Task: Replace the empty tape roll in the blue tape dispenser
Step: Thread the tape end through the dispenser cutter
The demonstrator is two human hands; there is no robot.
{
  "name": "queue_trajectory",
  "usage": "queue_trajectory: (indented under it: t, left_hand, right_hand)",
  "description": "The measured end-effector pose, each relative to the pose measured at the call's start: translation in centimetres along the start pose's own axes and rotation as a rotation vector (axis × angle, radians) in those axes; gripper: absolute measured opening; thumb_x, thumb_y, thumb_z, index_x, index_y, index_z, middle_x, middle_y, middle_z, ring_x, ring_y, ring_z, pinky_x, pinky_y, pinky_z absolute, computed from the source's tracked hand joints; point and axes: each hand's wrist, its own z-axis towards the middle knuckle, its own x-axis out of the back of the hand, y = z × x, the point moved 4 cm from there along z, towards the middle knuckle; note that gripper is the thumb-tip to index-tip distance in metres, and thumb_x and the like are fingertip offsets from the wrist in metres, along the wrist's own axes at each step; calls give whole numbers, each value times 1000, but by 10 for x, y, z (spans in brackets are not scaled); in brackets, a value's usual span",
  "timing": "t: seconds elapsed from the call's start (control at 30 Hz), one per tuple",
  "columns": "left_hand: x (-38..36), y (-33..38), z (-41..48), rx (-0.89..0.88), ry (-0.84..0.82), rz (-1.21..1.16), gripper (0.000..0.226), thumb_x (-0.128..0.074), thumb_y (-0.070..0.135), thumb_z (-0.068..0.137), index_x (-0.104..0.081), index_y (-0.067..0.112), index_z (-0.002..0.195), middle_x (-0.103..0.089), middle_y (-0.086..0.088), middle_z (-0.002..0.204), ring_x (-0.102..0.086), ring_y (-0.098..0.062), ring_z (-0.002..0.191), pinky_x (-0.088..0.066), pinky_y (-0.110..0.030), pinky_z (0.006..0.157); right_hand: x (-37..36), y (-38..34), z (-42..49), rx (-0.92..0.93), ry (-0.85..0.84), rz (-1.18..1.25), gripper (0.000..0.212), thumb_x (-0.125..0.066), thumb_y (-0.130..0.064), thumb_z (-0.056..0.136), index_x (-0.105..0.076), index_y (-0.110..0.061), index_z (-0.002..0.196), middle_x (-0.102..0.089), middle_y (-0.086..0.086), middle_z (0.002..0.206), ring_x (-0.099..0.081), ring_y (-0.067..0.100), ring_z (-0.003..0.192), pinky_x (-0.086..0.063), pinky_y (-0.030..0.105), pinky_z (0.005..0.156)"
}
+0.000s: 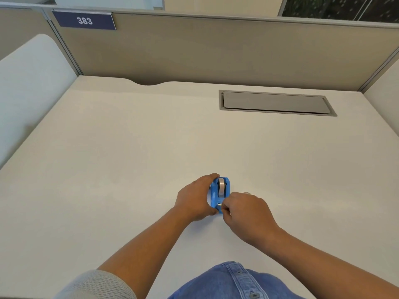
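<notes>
Head view, left hand gripping blue tape dispenser, right hand fingers pinching its near end, desk open around.

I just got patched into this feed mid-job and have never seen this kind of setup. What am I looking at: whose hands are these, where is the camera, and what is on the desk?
There is no machine here: a person works with bare hands, and the single picture comes from a camera worn on their head, looking forward and down. The left hand wraps the side of a small blue tape dispenser standing on the white desk. A tape roll sits inside it. The right hand pinches at the dispenser's near end, by the cutter; whether it holds a tape end is too small to tell. Something small peeks out behind the right hand, unclear what. Farther back are a grey cable hatch and a partition with a sign reading 383.
</notes>
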Motion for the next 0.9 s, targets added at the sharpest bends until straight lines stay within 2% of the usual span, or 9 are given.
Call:
queue_trajectory:
  t: [0.2, 0.33, 0.53, 0.6, 0.7, 0.9]
  left_hand:
    - [-1, 0, 0, -4, 3, 4, 101, -85, 48, 55, -29, 44, 139, -52, 18, 140, -56, -9, 118, -46, -30, 91]
    - [-1, -1, 0, -9, 7, -3, 101, -85, 48, 55, -30, 43, 140, -52, 18, 141, -56, -9, 118, -46, -29, 91]
    - [0, 0, -1, -19, 10, 0, 100, -84, 47, 57, -31, 41, 141, -51, 18, 142, -56, -8, 119, -47, -31, 93]
    - [0, 0, -1, -18, 8, -3, 100, -84, 47, 58, -31, 41, 141, -51, 18, 142, -56, -8, 119, -46, -30, 93]
    - [0, 0, -1, -14, 9, -12, 100, -85, 48, 58, -32, 39, 142, -51, 16, 141, -55, -9, 119, -46, -30, 93]
    - [-1, 0, -1, -7, 15, -26, 100, -85, 49, 57, -32, 40, 141, -53, 15, 140, -56, -10, 119, -45, -29, 92]
  right_hand:
    - [-3, -3, -5, -6, -14, 2, 25, -42, -28, 97, -67, -24, 94, -67, -5, 91, -50, 13, 70, -43, 28, 59]
    - [-6, -6, -8, 8, -12, -1, 25, -42, -29, 99, -66, -24, 98, -66, -5, 94, -46, 13, 69, -38, 27, 58]
    - [-16, -8, -8, 81, 3, -69, 24, -44, -24, 98, -67, -19, 101, -68, 0, 93, -62, 19, 77, -41, 29, 60]
    - [-20, -8, -9, 110, 11, -88, 18, -53, -22, 95, -70, -17, 96, -70, 1, 86, -64, 19, 70, -45, 29, 56]
    - [-25, -4, -8, 127, 81, -113, 3, -75, -19, 80, -73, -18, 78, -68, -1, 67, -60, 17, 51, -47, 28, 42]
    - [-33, 3, -3, 164, 155, -131, 8, -79, -17, 75, -71, -15, 73, -64, 1, 60, -55, 18, 44, -48, 29, 37]
